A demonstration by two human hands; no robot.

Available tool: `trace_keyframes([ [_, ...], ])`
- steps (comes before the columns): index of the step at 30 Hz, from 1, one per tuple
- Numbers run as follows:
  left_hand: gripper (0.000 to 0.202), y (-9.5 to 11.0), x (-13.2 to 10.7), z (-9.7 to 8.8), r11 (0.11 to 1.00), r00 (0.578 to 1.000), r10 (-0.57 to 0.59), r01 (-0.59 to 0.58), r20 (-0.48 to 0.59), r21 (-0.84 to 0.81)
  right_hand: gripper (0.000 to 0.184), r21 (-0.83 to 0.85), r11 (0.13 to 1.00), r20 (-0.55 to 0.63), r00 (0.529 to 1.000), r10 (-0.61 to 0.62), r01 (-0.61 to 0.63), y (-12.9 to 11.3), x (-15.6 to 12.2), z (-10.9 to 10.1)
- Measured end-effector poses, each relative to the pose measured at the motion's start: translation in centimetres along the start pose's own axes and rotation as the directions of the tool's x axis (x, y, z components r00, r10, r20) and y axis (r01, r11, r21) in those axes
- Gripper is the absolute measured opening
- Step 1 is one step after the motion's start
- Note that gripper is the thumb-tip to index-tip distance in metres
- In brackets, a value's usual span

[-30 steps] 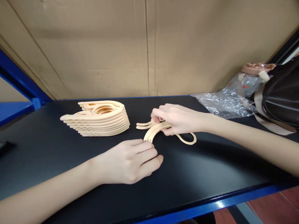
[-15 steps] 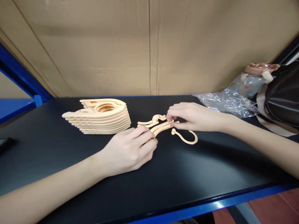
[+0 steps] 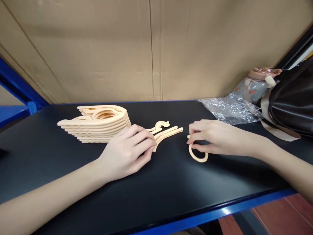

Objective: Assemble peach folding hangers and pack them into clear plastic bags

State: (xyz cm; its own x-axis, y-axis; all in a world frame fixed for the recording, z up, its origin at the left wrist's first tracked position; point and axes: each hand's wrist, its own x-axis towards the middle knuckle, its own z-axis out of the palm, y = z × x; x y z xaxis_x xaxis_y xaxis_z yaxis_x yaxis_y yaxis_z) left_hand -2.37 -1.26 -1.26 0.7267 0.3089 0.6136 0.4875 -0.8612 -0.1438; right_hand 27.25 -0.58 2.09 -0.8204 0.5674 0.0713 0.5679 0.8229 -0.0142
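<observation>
My left hand (image 3: 133,150) is closed over the near end of two slim cream hanger arms (image 3: 168,133), which fan out to the right on the black tabletop. The fingertips at that end are partly hidden. Behind the arms lies another cream piece with a curled, drilled end (image 3: 162,124). My right hand (image 3: 207,135) pinches a cream hanger hook (image 3: 198,159) near its straighter end, its round bend showing below the fingers. A neat stack of folded cream hangers (image 3: 97,125) sits left of the loose parts, partly behind my left hand.
Crumpled clear plastic (image 3: 232,109) lies at the back right, beside a drinking bottle (image 3: 254,85) and a dark bag (image 3: 293,98). Cardboard (image 3: 110,49) walls off the rear. A blue edge (image 3: 210,212) runs along the tabletop's front.
My right hand has left the hanger arms, come right and nearer, and taken hold of the hook. My left hand stays at the arms' near end.
</observation>
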Motion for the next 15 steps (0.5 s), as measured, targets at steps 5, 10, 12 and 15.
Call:
trace_keyframes([
  [5,0.01,0.2,-0.3,-0.1,0.995,0.995,0.102,-0.102,0.012,-0.021,0.011,0.094,0.99,-0.036,0.993,0.108,-0.105,-1.0,0.5,0.9],
  [10,0.031,0.3,-0.4,-0.2,0.987,0.988,0.156,-0.156,0.015,0.04,0.015,0.633,0.712,0.074,0.939,0.335,-0.304,-2.2,1.3,2.3],
  [12,0.038,0.3,-0.4,-0.3,0.981,0.982,0.187,-0.189,0.031,0.045,0.02,0.794,0.532,0.121,0.934,0.336,-0.294,-2.5,1.5,2.6],
  [15,0.033,0.3,-0.3,-0.3,0.975,0.976,0.212,-0.214,0.043,0.06,0.02,0.901,0.347,0.145,0.934,0.326,-0.261,-2.6,1.7,2.8],
])
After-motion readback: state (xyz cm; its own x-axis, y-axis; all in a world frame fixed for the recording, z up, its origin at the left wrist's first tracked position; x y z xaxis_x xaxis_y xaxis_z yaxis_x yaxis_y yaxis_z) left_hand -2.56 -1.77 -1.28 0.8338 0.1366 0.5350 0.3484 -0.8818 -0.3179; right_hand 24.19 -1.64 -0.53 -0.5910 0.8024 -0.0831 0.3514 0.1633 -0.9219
